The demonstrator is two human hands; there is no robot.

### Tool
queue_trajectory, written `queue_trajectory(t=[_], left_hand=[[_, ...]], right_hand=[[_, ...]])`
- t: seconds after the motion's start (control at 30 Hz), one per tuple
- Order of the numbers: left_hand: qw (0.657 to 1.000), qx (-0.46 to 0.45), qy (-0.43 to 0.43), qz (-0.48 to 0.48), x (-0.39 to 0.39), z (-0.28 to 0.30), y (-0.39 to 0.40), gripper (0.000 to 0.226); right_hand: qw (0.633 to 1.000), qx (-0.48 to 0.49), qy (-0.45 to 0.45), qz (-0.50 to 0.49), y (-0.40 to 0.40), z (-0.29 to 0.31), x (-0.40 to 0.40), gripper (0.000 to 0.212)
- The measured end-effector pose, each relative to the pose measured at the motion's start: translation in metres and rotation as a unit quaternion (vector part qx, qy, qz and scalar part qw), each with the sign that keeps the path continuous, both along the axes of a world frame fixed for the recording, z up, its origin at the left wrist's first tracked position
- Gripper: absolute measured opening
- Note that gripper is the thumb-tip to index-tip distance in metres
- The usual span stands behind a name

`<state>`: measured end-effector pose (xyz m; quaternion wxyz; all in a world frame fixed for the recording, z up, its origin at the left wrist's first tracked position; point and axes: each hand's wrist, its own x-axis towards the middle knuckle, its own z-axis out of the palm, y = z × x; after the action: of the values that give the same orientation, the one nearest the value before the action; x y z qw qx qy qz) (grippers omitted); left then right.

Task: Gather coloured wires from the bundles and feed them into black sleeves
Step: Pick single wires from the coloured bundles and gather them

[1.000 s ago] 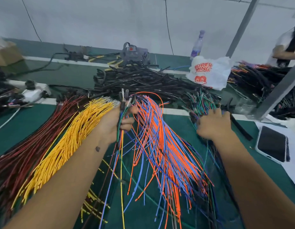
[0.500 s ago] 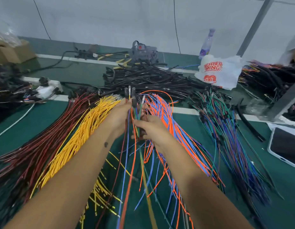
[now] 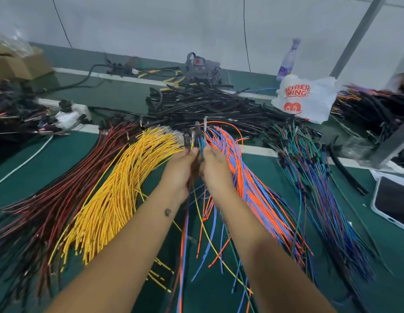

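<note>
Two hands meet mid-frame over a green bench, both clasping one small mixed bunch of wires (image 3: pixel 197 141). Left hand (image 3: pixel 179 170) grips the bunch w/ fingers curled round it; right hand (image 3: pixel 215 169) pinches it just beside, metal terminal tips poking up above the fingers. Loose tails (orange, blue, yellow, green) hang down btwn the forearms. Source bundles fan out around: dark red wires (image 3: pixel 67 177) far left, yellow wires (image 3: pixel 119 177) beside them, orange-and-blue wires (image 3: pixel 248 177) right of the hands, green/blue/purple wires (image 3: pixel 309 177) further right. Black sleeves (image 3: pixel 207 105) lie piled behind, untouched. Progress, approx: gathering underway; no sleeve picked up, so feeding is not yet begun.
</note>
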<state>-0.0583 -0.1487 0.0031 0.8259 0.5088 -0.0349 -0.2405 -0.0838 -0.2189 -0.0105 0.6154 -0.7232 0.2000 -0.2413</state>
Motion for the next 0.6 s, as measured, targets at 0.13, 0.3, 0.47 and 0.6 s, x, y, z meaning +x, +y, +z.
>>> queue_trajectory(t=[0.13, 0.3, 0.47, 0.6], left_hand=[[0.994, -0.056, 0.086, 0.046, -0.009, -0.002, -0.009, 0.016], [0.983, -0.09, 0.161, 0.008, -0.006, 0.002, -0.01, 0.02], [0.991, -0.059, 0.12, -0.006, 0.005, 0.012, -0.014, 0.024], [0.996, -0.047, 0.048, 0.064, 0.015, 0.019, -0.02, 0.025]], right_hand=[[0.995, -0.09, 0.03, -0.001, 0.002, -0.002, -0.001, 0.042], [0.983, -0.151, 0.099, 0.033, -0.005, 0.004, 0.0, 0.031], [0.977, -0.174, 0.102, 0.067, -0.008, 0.013, -0.005, 0.025], [0.951, -0.252, 0.151, 0.094, 0.003, 0.002, -0.013, 0.035]])
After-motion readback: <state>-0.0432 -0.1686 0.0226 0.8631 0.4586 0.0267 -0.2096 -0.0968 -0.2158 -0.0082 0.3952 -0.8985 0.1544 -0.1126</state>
